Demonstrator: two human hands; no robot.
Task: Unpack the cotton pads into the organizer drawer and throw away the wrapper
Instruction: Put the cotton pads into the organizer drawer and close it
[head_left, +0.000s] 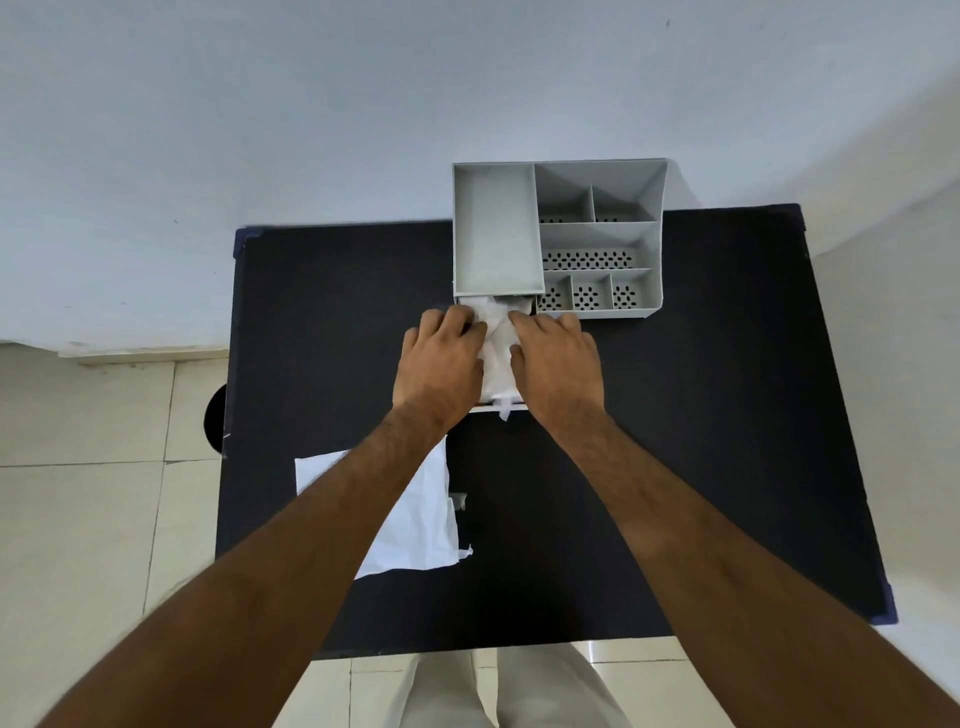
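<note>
Both hands press down on white cotton pads (497, 338) lying in the pulled-out drawer (498, 408) of a grey desk organizer (558, 236), at 12 o'clock on a black table (701, 415). The left hand (441, 364) and right hand (556, 366) lie flat, fingers spread over the pads, closed on nothing, and hide most of the drawer. A crumpled white wrapper (415, 519) lies at 7 o'clock, partly under the left forearm. Just right of it is a small grey scrap (459, 500). A dark round object (215, 418) sits at the table's 9 o'clock edge.
</note>
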